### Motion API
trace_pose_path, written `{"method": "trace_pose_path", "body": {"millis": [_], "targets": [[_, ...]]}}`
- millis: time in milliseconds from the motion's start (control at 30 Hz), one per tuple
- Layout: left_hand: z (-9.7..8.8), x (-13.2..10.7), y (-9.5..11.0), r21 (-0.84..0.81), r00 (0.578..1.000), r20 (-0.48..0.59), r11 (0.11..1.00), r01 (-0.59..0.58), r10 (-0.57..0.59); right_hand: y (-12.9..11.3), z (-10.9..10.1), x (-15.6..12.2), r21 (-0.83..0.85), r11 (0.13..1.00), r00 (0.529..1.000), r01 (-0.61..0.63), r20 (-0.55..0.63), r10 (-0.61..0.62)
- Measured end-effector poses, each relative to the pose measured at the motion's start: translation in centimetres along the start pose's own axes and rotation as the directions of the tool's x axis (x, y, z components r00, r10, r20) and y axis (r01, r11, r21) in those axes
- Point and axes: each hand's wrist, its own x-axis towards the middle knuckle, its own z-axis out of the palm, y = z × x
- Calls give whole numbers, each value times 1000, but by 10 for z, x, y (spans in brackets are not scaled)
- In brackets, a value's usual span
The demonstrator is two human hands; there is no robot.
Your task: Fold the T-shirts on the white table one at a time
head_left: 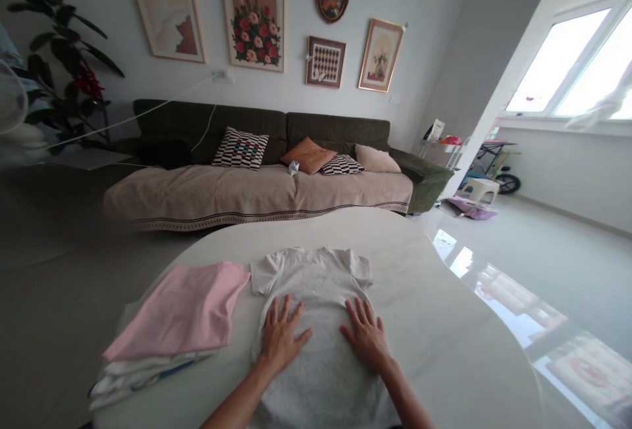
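A light grey T-shirt lies spread flat on the white round table, its sleeves pointing outward at the far end. My left hand rests palm down on the shirt's left half, fingers spread. Flat on the shirt's right half lies my right hand, fingers also stretched out. Neither hand holds anything. To the left of the shirt sits a stack of folded clothes with a pink garment on top.
Beyond the table stands a dark green sofa with a beige cover and several cushions. A large plant is at the far left. Glossy white floor stretches to the right, with a stool and toys near the window.
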Motion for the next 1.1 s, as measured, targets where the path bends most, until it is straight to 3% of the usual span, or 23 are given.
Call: {"method": "trace_pose_path", "body": {"millis": [133,267,367,533,700,800,867,1000,1033,1100], "targets": [[-1,19,1,20,999,-14,998,51,-51,3,2,16,-16,999,999,-43,-18,43],[-11,47,4,25,995,70,997,77,-78,-3,-13,40,-21,998,998,-55,5,55],[-21,48,7,26,992,102,997,77,-80,-14,-26,41,-21,998,998,-58,-22,57],[-24,0,9,5,1000,3,1000,-13,13,-30,-17,-3,-24,999,996,43,-74,-44],[-20,-50,8,-38,997,63,999,-33,35,-27,9,-40,-31,1000,998,-2,-57,0],[-32,-64,9,-63,995,98,998,-25,31,-23,10,-44,-28,1000,999,-8,-45,6],[-46,-68,6,-83,980,198,997,-3,20,-21,6,-44,-18,1000,1000,-17,-12,17],[-75,-48,-15,-310,889,441,950,25,121,-31,-11,-52,15,996,996,-90,-7,91],[-80,-37,-24,-397,890,445,912,103,93,-39,-16,-56,34,993,992,-116,-45,117],[-85,-8,-40,-525,915,396,798,297,-81,-68,-21,-69,115,990,985,-87,-138,103]]}}
